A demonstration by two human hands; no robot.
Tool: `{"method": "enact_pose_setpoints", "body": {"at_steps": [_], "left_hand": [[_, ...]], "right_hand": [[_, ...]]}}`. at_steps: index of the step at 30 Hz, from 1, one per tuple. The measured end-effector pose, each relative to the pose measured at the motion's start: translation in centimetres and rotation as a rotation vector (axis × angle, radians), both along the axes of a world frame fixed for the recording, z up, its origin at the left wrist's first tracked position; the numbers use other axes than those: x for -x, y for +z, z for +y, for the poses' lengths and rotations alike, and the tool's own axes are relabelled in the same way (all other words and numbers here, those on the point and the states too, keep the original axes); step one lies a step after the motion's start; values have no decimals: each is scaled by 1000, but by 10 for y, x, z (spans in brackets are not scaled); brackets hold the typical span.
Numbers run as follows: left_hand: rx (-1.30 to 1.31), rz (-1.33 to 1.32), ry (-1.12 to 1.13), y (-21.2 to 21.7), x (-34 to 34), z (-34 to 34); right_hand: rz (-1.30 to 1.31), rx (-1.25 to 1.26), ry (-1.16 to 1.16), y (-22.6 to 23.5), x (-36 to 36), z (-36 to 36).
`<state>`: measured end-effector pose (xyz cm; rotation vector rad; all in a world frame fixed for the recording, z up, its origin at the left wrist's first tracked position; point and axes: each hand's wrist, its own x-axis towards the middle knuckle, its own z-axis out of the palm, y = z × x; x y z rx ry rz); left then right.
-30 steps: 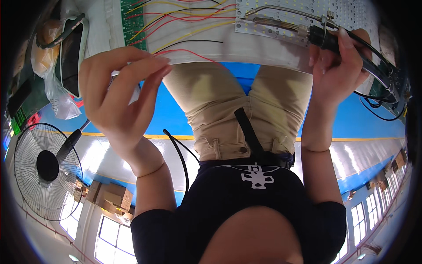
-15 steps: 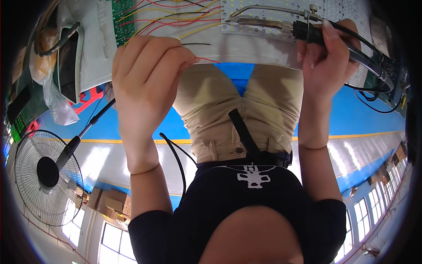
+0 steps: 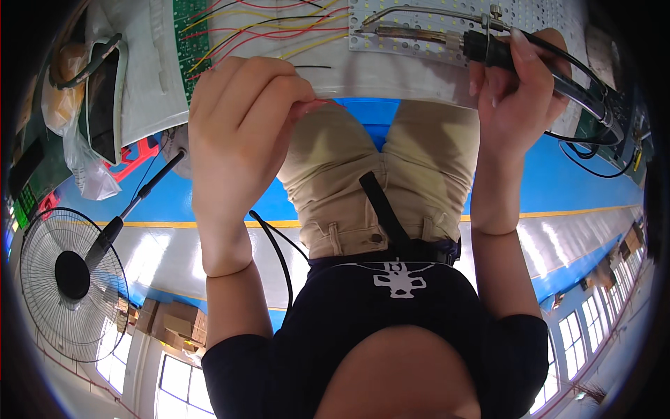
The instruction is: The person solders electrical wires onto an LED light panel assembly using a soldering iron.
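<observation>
Overhead, right hand [image 3: 520, 91] grips soldering iron [image 3: 447, 38].

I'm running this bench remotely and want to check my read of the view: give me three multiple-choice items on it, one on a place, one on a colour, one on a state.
1. Where does the standing fan show?
A. lower left
B. upper right
C. top centre

2. What colour is the circuit board that the wires run from?
A. blue
B. green
C. black

3. What is the right hand doing?
A. resting open
B. holding a cup
C. gripping a soldering iron

A: the fan fills the lower left.
B: the board is green.
C: the fingers wrap the iron's dark handle.
</observation>
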<state>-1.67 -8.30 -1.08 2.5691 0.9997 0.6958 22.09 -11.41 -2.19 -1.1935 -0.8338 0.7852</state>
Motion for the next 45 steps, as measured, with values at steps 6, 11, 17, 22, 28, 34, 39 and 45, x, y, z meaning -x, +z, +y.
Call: {"method": "enact_pose_setpoints", "body": {"at_steps": [6,11,17,22,28,34,39,45], "left_hand": [[3,-139,75,-8,-3,0],[-179,-191,131,-18,-9,4],[-230,-124,86,-19,-9,8],[-246,-122,102,-20,-10,7],[-268,-143,156,-27,-10,4],[-181,-157,161,-23,-10,4],[-140,-190,174,-25,-10,2],[-104,-213,186,-24,-10,1]], "right_hand": [[-52,27,-36,1,2,0],[-505,-142,23,-21,-16,-6],[-997,-197,38,-27,-35,-11],[-979,-161,-14,-28,-31,-16],[-865,-152,12,-30,-25,-14],[-426,-160,78,-23,-20,-10],[-69,3,-20,-2,1,-4],[-52,11,-6,1,2,-2]]}}
